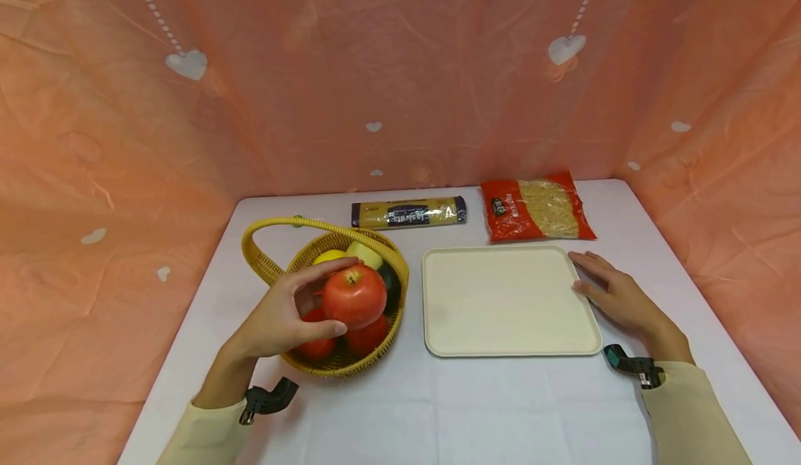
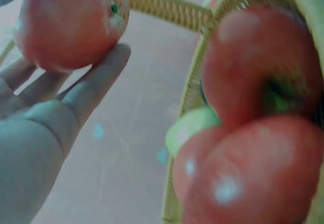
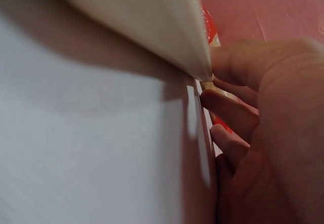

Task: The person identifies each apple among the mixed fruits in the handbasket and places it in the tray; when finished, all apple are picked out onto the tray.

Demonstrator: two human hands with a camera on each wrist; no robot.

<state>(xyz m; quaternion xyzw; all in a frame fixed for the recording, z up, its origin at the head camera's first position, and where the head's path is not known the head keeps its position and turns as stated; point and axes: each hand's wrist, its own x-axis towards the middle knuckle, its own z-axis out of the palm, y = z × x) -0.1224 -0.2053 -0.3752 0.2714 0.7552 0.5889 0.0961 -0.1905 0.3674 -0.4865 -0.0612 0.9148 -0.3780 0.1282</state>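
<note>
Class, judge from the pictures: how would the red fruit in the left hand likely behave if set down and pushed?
The red fruit would probably roll, since its sides are round. Its smooth, shiny skin may be slippery. It seems firm, as no dent shows where the left hand grips it.

One basket (image 1: 341, 368), one tray (image 1: 510, 302), two packets (image 1: 409, 213), three-plus red fruits (image 1: 354, 298).

Beneath the left hand (image 1: 284, 315) and right hand (image 1: 618, 295) spreads a white tabletop (image 1: 500, 409), faintly creased. Peach-orange fabric (image 1: 407, 69) hangs beyond them and along both sides, in loose folds with a slight sheen. It bears scattered pale hearts (image 1: 188, 66); high beyond each hand, a dotted white line (image 1: 154, 6) runs down to a larger one.
</note>
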